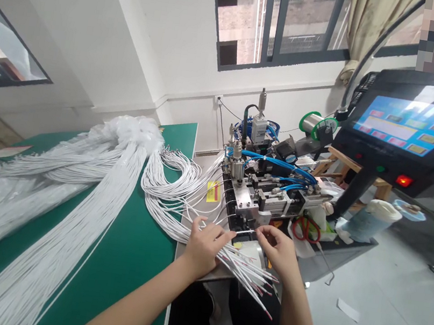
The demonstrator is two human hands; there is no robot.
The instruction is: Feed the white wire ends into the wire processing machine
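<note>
One white cable (245,232) stretches between my two hands at the near edge of the machine (246,199). My left hand (208,245) pinches it on the left, above a loose bundle of white cables (242,269) with reddish tips. The fingertips of my right hand (275,247) are closed on the cable's right end. More white cables (168,188) curve from the green table (125,257) to the left side of the machine. A white cylinder (254,252) lies partly hidden under the bundle, beside my right hand.
Plastic-wrapped cables (131,133) cover much of the green table. A control screen (413,127) stands at the right. Red-handled scissors (307,229) and a plastic container (373,221) sit right of the machine. A green-rimmed wire spool (317,125) is behind it.
</note>
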